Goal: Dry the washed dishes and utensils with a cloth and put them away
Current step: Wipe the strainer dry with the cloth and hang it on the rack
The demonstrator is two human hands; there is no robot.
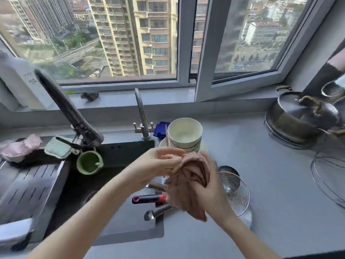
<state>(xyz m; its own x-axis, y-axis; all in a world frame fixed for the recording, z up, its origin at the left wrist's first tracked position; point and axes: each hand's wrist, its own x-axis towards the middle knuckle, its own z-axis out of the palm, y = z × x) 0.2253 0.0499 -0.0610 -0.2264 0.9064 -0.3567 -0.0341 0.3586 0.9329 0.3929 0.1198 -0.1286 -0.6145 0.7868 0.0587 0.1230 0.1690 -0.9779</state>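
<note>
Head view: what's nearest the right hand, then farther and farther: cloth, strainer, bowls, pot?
From the right hand:
1. Cloth, in its grip.
2. Strainer, just right of it.
3. Bowls, stacked behind.
4. Pot, far back right.

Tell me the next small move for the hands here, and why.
Probably finish the wipe in hand: the right hand grips the brown cloth and the left hand pinches its top end, as if something thin is wrapped inside; blur hides what. The stacked bowls, red-handled tool and wire strainer sit on the counter, seemingly waiting.
</note>
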